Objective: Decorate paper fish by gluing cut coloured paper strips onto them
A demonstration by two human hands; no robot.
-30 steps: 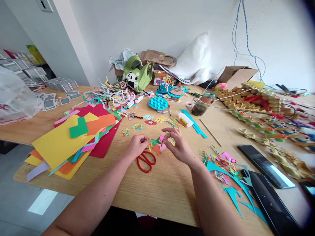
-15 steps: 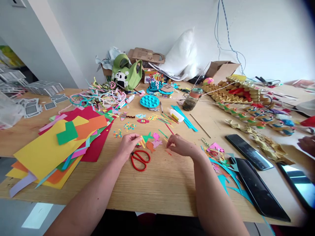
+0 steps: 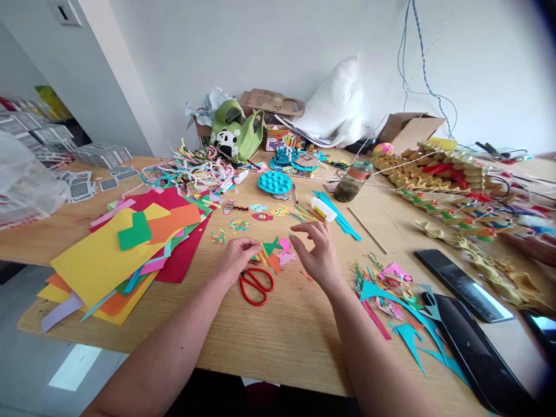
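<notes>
My left hand [image 3: 241,255] pinches a small yellow striped paper piece [image 3: 262,256] just above the table. Beside it, my right hand [image 3: 316,249] hovers with thumb and forefinger apart; a tiny speck near the fingertips is too small to make out. Between the hands lie a green paper fish [image 3: 271,246], an orange fish [image 3: 274,264] and pink fish [image 3: 284,245]. Red-handled scissors [image 3: 256,286] rest just below my left hand. Behind are a red fish [image 3: 262,216], a blue fish [image 3: 258,207], paper dots [image 3: 238,225] and thin coloured strips [image 3: 299,214].
Coloured paper sheets [image 3: 95,260] are stacked at left. Paper scraps [image 3: 391,284] and phones [image 3: 463,284] lie at right. A glue bottle [image 3: 323,209], glass jar [image 3: 353,182], blue round piece [image 3: 275,182] and wooden stick [image 3: 367,230] stand or lie behind. Another person's hand [image 3: 532,248] shows at far right.
The view has shifted, moving the scene rightward. My right hand has lifted and opened its fingers. A red strip that lay near it now lies by the scraps at right.
</notes>
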